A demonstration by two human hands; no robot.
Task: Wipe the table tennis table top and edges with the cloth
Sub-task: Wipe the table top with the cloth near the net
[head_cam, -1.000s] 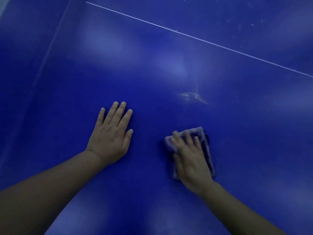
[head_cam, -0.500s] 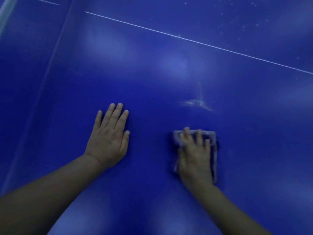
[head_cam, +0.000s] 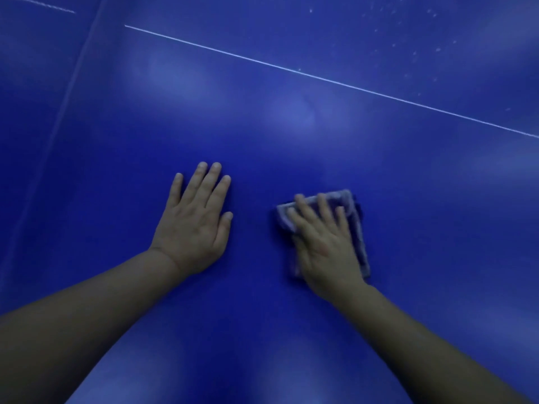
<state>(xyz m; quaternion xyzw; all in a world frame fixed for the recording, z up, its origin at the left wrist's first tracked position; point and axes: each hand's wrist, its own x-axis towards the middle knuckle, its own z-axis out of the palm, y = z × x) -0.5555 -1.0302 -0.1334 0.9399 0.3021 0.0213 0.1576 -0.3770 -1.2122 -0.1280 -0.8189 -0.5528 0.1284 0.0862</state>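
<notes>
Since a second ago the pale smear on the blue surface ahead of my right hand has gone, and the cloth has swung from a slanted lie to squarer and back to a slant, while my left hand has barely shifted.

The folded grey-lilac cloth (head_cam: 354,228) lies flat on the glossy blue table tennis table top (head_cam: 291,147), pinned under my right hand (head_cam: 323,246). The fingers (head_cam: 303,208) are spread and laid flat over the pad, pressing down rather than gripping, their tips stopping just short of its far edge; a strip of cloth shows beyond them and along the hand's right side. Motion blur on the hand suggests the stroke is under way.

My left hand (head_cam: 194,225) rests just beside, palm down and empty, fingers extended and touching the bare surface, which I judge to be a brace for my weight while I lean over the table.

A thin white line (head_cam: 320,75) runs diagonally across the top well beyond both hands. Past it, at the upper right, pale specks (head_cam: 414,53) dot the surface, so that area looks unwiped. I judge the edges not yet done.
</notes>
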